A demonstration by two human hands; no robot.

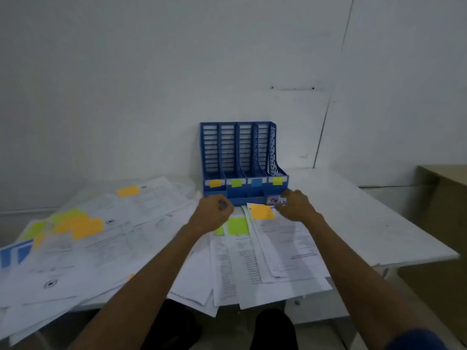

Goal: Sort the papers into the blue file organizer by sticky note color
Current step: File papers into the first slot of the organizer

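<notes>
Head view: the blue file organizer (pixel 242 157) stands at the far edge of the table (pixel 366 218), its slots tagged orange, green, blue and yellow-green. Papers (pixel 121 223) cover the left and near side. The left grip (pixel 212 214) is curled, and I cannot tell whether it pinches anything. The right grip (pixel 294 204) is loosely spread above an orange-noted sheet (pixel 261 211). The two greens invite mis-sorting, and sheets overhanging the near edge may slide off. Print is unreadably blurred.

Plain office, white table (pixel 353 210) strewn with printed papers (pixel 141 238), blue file organizer (pixel 240 157), bare walls
</notes>
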